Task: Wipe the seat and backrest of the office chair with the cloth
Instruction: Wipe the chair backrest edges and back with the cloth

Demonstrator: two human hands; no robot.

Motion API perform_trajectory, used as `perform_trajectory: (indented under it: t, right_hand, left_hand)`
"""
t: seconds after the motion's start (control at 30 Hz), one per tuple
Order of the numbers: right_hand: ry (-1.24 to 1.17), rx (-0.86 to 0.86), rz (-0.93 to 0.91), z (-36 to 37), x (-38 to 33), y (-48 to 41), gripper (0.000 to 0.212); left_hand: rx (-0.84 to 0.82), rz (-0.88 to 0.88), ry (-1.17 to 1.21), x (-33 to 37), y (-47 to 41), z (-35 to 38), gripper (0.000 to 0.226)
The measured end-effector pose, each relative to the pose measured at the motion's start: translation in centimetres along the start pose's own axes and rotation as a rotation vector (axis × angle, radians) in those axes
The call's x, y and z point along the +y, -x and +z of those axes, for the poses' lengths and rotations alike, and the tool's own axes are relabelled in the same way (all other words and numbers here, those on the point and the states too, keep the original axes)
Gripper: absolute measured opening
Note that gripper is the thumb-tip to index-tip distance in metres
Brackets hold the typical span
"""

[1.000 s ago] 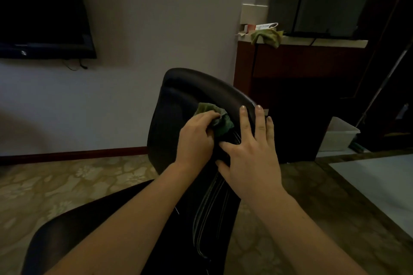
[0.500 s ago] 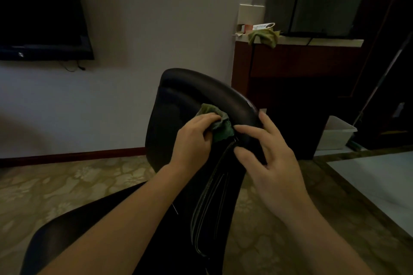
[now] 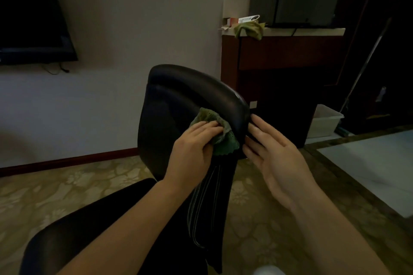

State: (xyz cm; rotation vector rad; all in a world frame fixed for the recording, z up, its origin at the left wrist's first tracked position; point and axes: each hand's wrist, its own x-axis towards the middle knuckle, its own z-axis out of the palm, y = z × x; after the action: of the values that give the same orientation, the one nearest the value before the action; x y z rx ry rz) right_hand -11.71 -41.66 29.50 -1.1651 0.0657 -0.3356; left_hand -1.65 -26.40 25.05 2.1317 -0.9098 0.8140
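A black office chair stands in front of me, its curved backrest (image 3: 178, 91) upright at centre and its seat (image 3: 73, 230) spreading to the lower left. My left hand (image 3: 192, 147) presses a crumpled green cloth (image 3: 220, 138) against the right side of the backrest, just below the top edge. My right hand (image 3: 277, 154) is beside the backrest's right edge, fingers spread and fingertips touching the edge, holding nothing.
A dark wooden cabinet (image 3: 279, 69) stands behind the chair, with a second green cloth (image 3: 249, 29) on its top. A white plastic bin (image 3: 325, 120) and a mop handle (image 3: 362, 69) are at the right. A wall television (image 3: 29, 18) hangs at the left. Patterned carpet (image 3: 55, 187) covers the floor.
My left hand has slid the cloth slightly along the backrest's upper right part. My right hand has lifted off the backrest's rear and shifted right to its edge, fingers spread.
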Motion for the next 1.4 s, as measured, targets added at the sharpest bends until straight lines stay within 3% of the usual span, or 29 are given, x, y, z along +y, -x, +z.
perform_trajectory:
  t: [0.1, 0.27, 0.57, 0.73, 0.9, 1.03, 1.23, 1.4]
  right_hand:
    - [0.081, -0.003, 0.069, -0.3, -0.3, -0.2, 0.023]
    - [0.129, -0.034, 0.143, -1.2, -0.8, -0.7, 0.025]
    - [0.182, -0.048, 0.097, -1.5, -0.1, -1.5, 0.024]
    - [0.178, -0.014, 0.078, -1.8, 0.6, -1.4, 0.024]
    - [0.189, 0.066, 0.073, -1.4, 2.1, -1.7, 0.019]
    - [0.197, 0.101, 0.061, -1.0, 1.9, -1.6, 0.027]
    - [0.138, 0.088, 0.129, -1.0, 1.9, -1.6, 0.048]
    - [0.192, 0.046, 0.088, -1.3, 2.0, -1.7, 0.028]
  left_hand:
    - [-0.029, 0.016, -0.012, -1.0, -1.2, -1.3, 0.038]
    - [0.034, -0.114, 0.066, -0.7, -2.3, -0.7, 0.038]
    - [0.102, -0.045, 0.028, 1.4, 0.7, 1.0, 0.036]
    - [0.034, 0.020, 0.066, 0.8, 1.2, -0.1, 0.037]
    - [0.072, -0.067, 0.095, -1.1, -1.5, -1.8, 0.039]
    - [0.026, -0.003, 0.060, 0.0, -1.2, -0.4, 0.038]
    - [0.091, 0.033, 0.039, -0.1, 0.7, 0.6, 0.037]
    - [0.028, 0.033, 0.074, -1.3, 2.4, 0.0, 0.038]
